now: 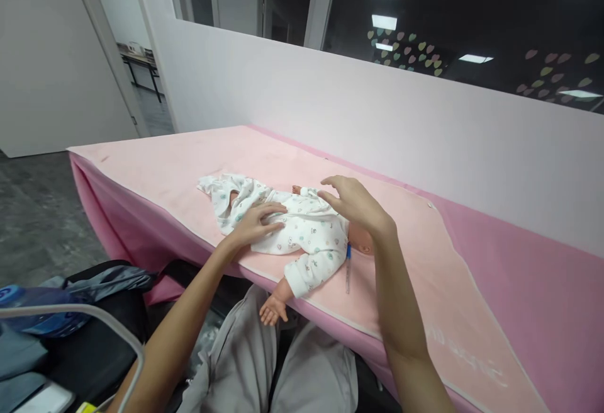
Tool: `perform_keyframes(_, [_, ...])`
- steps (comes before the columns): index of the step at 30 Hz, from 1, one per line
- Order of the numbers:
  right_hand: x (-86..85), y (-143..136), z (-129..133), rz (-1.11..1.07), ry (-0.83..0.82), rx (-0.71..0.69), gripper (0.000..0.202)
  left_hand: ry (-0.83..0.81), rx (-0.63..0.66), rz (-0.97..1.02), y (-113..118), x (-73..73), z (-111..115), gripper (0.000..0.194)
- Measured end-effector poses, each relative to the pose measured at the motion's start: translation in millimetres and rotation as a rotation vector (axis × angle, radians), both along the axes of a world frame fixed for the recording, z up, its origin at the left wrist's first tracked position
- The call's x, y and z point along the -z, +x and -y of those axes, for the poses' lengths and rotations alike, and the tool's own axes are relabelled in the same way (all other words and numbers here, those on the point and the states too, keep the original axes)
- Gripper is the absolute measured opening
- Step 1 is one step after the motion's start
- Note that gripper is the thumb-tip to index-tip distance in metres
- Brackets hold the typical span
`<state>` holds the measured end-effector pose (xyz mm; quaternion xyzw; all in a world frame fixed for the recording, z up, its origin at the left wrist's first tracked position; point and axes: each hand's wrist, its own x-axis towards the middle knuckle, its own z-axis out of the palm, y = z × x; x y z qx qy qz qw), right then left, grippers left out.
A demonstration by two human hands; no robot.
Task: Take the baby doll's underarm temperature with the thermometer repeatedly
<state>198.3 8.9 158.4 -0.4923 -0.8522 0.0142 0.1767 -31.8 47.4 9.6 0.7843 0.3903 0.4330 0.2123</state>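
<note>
A baby doll (pixel 306 227) in a white printed suit lies across the pink-covered table (pixel 472 312), its head to the right and partly hidden behind my right forearm. My left hand (pixel 257 223) rests on the suit around the doll's waist, fingers stretched out. Over the doll's upper chest, my right hand (pixel 353 198) hovers with fingers apart and nothing in it. One doll arm hangs past the near table edge, its bare hand (pixel 275 305) palm up. Beside the doll's neck lies a thin clear stick with a blue end (pixel 348 268), perhaps a pen.
A white wall (pixel 330 104) with dark glass above runs along the table's far side. On a black chair (pixel 113 331) at the lower left sit a blue-capped water bottle (pixel 42 309) and cloth. A white cable (pixel 108 328) loops in front. A door (pixel 61 54) stands at the back left.
</note>
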Motion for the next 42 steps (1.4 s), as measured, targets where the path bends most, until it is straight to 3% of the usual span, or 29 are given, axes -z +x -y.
perform_keyframes(2, [14.0,-3,-21,0.122,-0.111,0.023,0.025,0.055,-0.021,-0.038,0,3.9,1,0.031])
perform_keyframes(4, [26.7,-10,-34,0.23,-0.265,-0.039,0.016,0.068,-0.044,-0.021,4,5.2,2,0.028])
perform_keyframes(7, [39.3,-19,-43,0.342,-0.28,-0.071,0.013,0.027,-0.058,0.054,10,5.0,3,0.025])
perform_keyframes(10, [41.6,-21,-42,0.359,-0.241,-0.075,0.015,-0.006,-0.052,0.103,11,4.0,4,0.023])
perform_keyframes(14, [35.6,-16,-37,0.313,-0.328,-0.113,0.011,-0.046,-0.004,0.14,9,2.6,6,0.021])
perform_keyframes(17, [35.8,-19,-35,0.261,-0.279,-0.119,0.012,-0.075,0.039,0.147,8,2.2,7,0.022])
perform_keyframes(21, [49.0,-37,-35,0.173,-0.109,-0.171,0.022,-0.1,0.074,0.16,6,2.9,7,0.024])
perform_keyframes(25, [64.9,-55,-33,0.164,-0.055,-0.239,0.017,-0.107,0.018,0.157,7,4.7,5,0.028])
perform_keyframes(28, [71.8,-60,-35,0.165,0.003,-0.205,0.014,-0.076,-0.048,0.115,10,6.4,2,0.028])
perform_keyframes(32, [75.1,-58,-41,0.149,-0.022,-0.182,0.012,-0.053,-0.075,0.087,10,5.3,1,0.03])
perform_keyframes(38, [75.3,-55,-44,0.117,-0.046,-0.189,0.011,-0.14,0.018,0.106,4,-0.2,7,0.033])
perform_keyframes(42, [74.9,-55,-43,0.104,-0.045,-0.186,0.012,-0.119,0.007,0.072,3,0.5,6,0.032])
